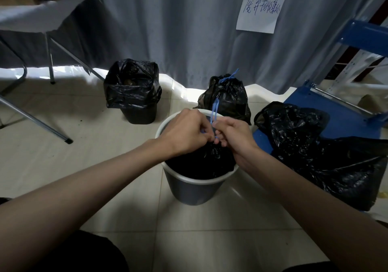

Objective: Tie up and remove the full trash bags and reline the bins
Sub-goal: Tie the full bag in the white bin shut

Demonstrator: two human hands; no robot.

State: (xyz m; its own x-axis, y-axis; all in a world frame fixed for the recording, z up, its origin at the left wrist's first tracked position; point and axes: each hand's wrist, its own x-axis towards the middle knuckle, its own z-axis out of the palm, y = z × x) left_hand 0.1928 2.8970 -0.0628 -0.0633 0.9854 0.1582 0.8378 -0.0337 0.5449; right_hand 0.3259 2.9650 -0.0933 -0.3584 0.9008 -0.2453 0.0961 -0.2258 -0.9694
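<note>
Both hands, left hand (pixel 184 133) and right hand (pixel 233 135), pinch the blue drawstring (pixel 214 112) over a bin (pixel 189 189) on pale floor tiles (pixel 105 166).

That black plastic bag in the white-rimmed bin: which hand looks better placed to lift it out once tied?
Probably the right hand: it pinches the blue drawstring right above the bag's gathered neck.

One sign only: white paper sheet (pixel 260 11) pinned on grey curtain (pixel 178 30), carried handwritten Chinese characters in blue ink, roughly "废弃物收集处"; last characters were unclear.
</note>
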